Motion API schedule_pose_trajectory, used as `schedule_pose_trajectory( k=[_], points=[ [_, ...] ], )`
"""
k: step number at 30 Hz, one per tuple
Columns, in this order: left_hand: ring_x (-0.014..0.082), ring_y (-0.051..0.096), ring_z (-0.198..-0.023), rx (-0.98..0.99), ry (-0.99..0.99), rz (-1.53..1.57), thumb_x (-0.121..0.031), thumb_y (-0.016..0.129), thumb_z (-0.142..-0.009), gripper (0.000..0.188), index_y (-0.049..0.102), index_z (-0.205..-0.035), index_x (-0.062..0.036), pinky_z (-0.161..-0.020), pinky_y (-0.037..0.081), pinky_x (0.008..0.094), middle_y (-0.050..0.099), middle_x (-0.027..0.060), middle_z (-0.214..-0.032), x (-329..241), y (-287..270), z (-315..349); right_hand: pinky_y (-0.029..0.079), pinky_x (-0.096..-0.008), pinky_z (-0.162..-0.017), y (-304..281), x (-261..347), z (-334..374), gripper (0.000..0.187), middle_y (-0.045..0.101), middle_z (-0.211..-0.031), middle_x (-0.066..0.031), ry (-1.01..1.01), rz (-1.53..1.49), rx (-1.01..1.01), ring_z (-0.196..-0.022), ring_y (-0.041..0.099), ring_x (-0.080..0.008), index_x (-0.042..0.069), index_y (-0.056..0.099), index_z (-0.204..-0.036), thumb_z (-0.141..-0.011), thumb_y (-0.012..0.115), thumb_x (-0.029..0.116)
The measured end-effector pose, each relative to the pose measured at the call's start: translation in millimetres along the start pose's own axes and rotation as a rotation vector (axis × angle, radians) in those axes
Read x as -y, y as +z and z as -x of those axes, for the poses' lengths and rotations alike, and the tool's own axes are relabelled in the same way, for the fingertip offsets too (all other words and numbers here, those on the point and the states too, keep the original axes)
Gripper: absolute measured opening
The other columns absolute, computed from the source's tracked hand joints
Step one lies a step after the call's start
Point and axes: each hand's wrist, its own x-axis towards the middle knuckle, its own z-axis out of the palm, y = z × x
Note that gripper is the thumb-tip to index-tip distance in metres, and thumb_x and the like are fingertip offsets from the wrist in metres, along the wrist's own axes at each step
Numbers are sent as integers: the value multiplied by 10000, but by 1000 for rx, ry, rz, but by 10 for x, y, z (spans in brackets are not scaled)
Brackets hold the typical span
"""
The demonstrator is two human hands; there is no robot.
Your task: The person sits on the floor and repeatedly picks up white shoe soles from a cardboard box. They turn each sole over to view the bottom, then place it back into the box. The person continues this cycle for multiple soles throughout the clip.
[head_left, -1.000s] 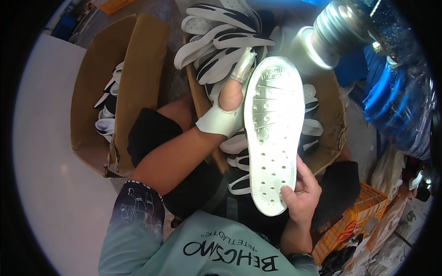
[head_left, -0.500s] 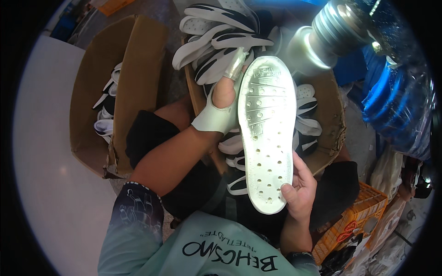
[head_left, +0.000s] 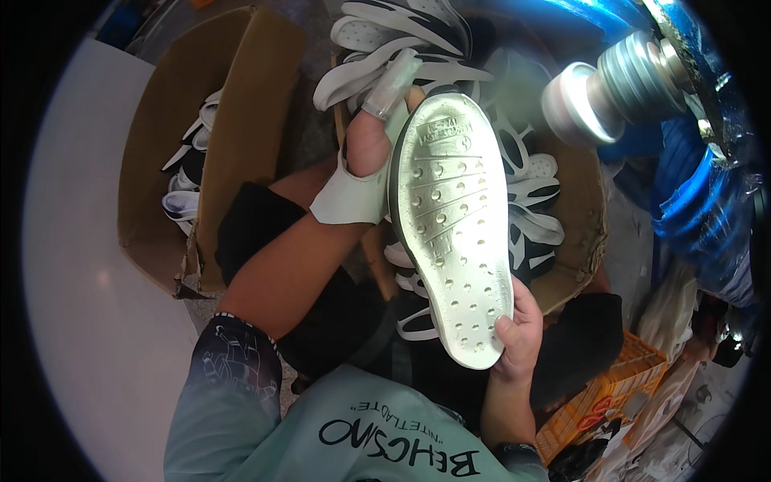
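A white sole (head_left: 456, 233) with rows of small holes and slanting grooves lies face up between my hands; a dark rim shows along its toe edge. My left hand (head_left: 363, 169) wears a white covering, its thumb wrapped in clear, shiny material. It holds the toe end from the left, fingers hidden behind the sole. At the heel, my right hand (head_left: 520, 333) grips the right edge, thumb on the face and fingers behind. A ribbed metal spindle with a pale, blurred round head (head_left: 582, 104) stands to the right of the toe, apart from it.
White-and-black footwear pieces (head_left: 385, 60) are stacked ahead. More fill a cardboard box (head_left: 582, 241) beyond my lap and another cardboard box (head_left: 253, 120) at the left. Blue plastic sheeting (head_left: 695, 217) hangs at the right, above an orange crate (head_left: 598, 394). A white surface (head_left: 88, 265) lies far left.
The sole has tilted, its toe swinging left and away from the spindle, which now sits farther right in view. My left hand moved left with it; both hands keep their hold.
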Motion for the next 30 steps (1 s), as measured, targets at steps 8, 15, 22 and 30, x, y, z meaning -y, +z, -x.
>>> schedule_pose_trajectory(
  k=[8, 15, 22, 30],
  points=[
    [179, 685, -686, -356, 105, -254, -410, 530, -1020, 437, 668, -798, -59, -661, 571, 297, 715, 109, -800, 145, 404, -30, 441, -383, -1060, 5, -16, 9, 714, 559, -1353, -234, -25, 23, -26, -1221, 589, -271, -145, 392, -1412, -867, 716, 183],
    [162, 674, -677, -390, 97, -299, -370, 587, -1000, 361, 672, -792, -87, -649, 559, 286, 708, 79, -788, 128, 376, -15, 446, -379, -1056, 13, -24, 17, 728, 572, -1340, -230, -25, 34, -29, -1211, 597, -269, -138, 407, -1406, -865, 736, 221],
    [161, 675, -671, -271, 122, -291, -366, 583, -1002, 360, 681, -808, -78, -650, 563, 289, 710, 80, -789, 111, 273, -17, 455, -383, -1048, 9, -32, 22, 733, 573, -1336, -236, -32, 37, -22, -1203, 602, -270, -135, 402, -1408, -873, 737, 237],
    [313, 696, -1015, 116, -15, 76, -271, 497, -1019, 344, 627, -1129, 27, -904, 577, 478, 693, 209, -1073, 35, 42, -19, 458, -381, -1045, 18, -33, 17, 740, 571, -1334, -241, -29, 27, -20, -1200, 603, -271, -141, 393, -1409, -876, 736, 241]
  ],
)
